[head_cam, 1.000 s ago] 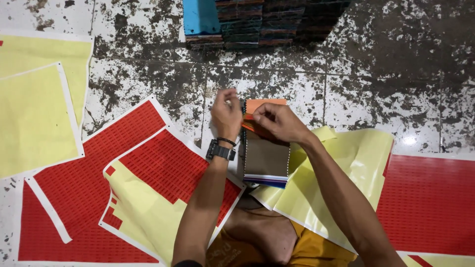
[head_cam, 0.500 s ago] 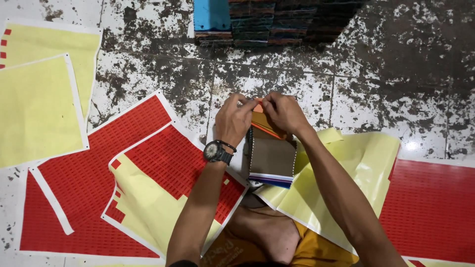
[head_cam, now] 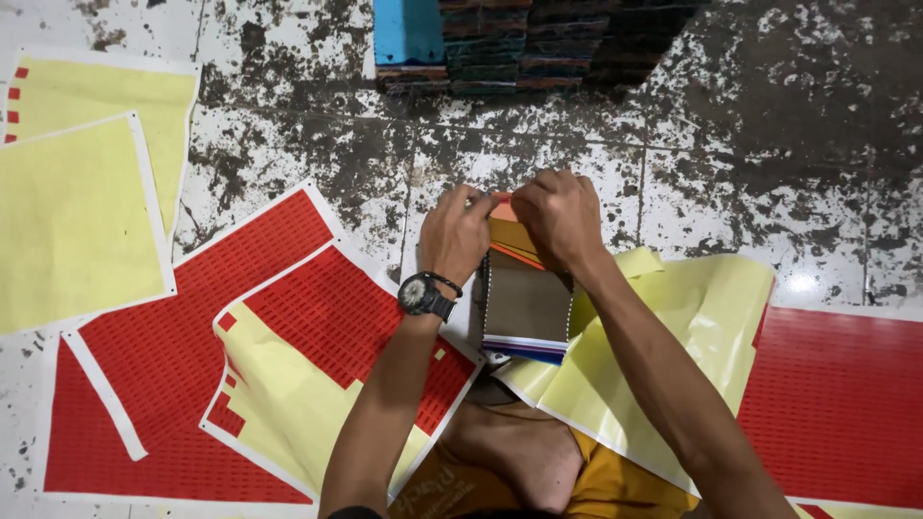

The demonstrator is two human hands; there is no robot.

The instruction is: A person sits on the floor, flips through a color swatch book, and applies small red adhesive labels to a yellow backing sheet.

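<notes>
A stack of thin booklets (head_cam: 524,312) with a brown cover on top lies on the floor in front of me. Its far end shows orange covers (head_cam: 507,237). My left hand (head_cam: 455,234), with a black wristwatch (head_cam: 421,294) on the wrist, grips the far left corner of the stack. My right hand (head_cam: 559,216) presses on the far right corner, fingers curled over the orange edge. The two hands almost touch above the stack. What the fingertips pinch is hidden.
Red sticker sheets (head_cam: 173,356) lie at left and another (head_cam: 836,404) at right. Yellow backing sheets (head_cam: 72,226) lie at far left, and one (head_cam: 673,336) under my right forearm. A pile of dark books (head_cam: 538,43) with a blue cover stands at the far edge.
Both hands have closed in together over the far end of the stack. The orange cover, well exposed a second ago, is now mostly covered by my fingers.
</notes>
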